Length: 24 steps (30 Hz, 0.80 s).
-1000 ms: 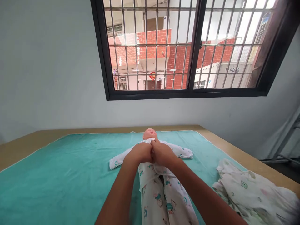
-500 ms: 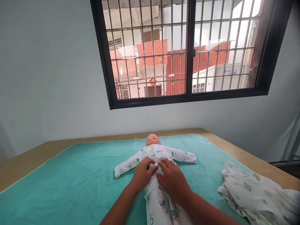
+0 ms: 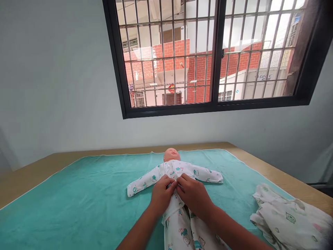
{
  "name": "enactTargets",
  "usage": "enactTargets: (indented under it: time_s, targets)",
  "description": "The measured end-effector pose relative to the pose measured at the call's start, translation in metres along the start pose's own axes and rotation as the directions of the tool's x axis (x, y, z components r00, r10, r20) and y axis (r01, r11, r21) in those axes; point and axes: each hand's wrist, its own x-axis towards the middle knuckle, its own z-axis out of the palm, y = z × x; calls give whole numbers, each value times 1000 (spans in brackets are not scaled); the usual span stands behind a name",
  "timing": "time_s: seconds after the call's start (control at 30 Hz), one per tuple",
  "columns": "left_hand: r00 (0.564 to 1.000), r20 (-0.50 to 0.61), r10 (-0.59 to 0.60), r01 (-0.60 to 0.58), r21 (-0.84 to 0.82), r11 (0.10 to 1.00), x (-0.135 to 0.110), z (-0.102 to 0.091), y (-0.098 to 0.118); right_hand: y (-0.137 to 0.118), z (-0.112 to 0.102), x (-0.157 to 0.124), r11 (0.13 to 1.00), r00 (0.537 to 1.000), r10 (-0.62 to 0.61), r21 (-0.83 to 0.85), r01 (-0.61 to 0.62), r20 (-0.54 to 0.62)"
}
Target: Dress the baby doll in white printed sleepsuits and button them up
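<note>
A baby doll (image 3: pixel 171 155) lies on its back, head toward the wall and arms spread wide. It wears a white long-sleeved baby shirt (image 3: pixel 170 167) with small teal and pink prints, and matching trousers (image 3: pixel 183 227). My left hand (image 3: pixel 161 195) pinches the shirt's front edge at the belly, thumb and forefinger together. Fingertips nearly touching it, my right hand (image 3: pixel 194 195) pinches the same spot from the other side. The fingers cover the fastening between them, so whether it is joined cannot be seen.
A teal blanket (image 3: pixel 78 201) is spread over a wooden table (image 3: pixel 39 165). To the right lies a crumpled white printed cloth (image 3: pixel 288 217). Behind the table stand a pale wall (image 3: pixel 65 86) and a barred window (image 3: pixel 169 109) with a dark frame.
My fingers have drawn together and closed at the shirt front, covering a round white button that showed between them before. The camera view has shifted slightly.
</note>
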Motion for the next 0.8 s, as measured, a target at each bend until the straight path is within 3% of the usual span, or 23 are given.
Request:
enactTargets:
  time_s: [0.4, 0.6, 0.8]
  targets:
    - [997, -32, -63, 64, 11, 998, 0, 4, 2, -14, -3, -2, 995, 997, 79, -64, -78, 16]
    - [999, -45, -24, 29, 111, 993, -2, 4, 5, -11, 0, -1, 992, 999, 12, -130, -7, 36]
    - [999, -34, -11, 15, 112, 994, -2, 2, 3, 4, -1, 0, 996, 998, -60, -69, 62, 35]
